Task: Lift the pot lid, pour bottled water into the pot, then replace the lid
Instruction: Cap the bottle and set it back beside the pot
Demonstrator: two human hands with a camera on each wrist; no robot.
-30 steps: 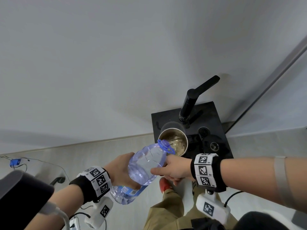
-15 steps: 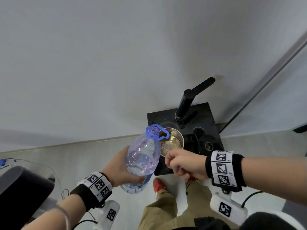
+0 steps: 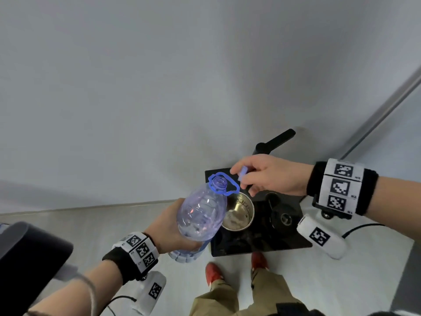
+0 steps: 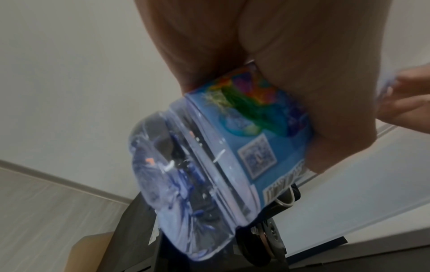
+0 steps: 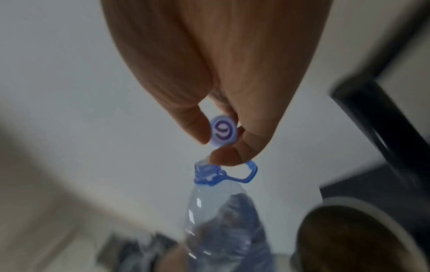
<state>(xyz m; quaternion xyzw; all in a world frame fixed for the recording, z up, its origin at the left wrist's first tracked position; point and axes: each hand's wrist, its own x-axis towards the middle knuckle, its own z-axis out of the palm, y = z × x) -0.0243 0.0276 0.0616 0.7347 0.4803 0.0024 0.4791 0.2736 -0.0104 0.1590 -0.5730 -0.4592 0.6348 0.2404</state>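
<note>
My left hand grips a big clear water bottle round its lower body, neck up and leaning toward the pot. Its mouth with the blue ring handle is uncovered. My right hand pinches the pale blue cap just right of the mouth. The right wrist view has the cap between thumb and fingers above the neck. The open steel pot stands on a black stand, its black handle pointing back. A dark lid lies right of the pot. The blue label fills the left wrist view.
The black stand sits low against a pale wall, on a light floor. My red shoes and khaki trousers are just in front of it. A dark rounded object is at the lower left.
The bottle has swung from tipped over the pot to nearly upright. My right hand left the bottle's side, rose, and now holds the cap beside the mouth.
</note>
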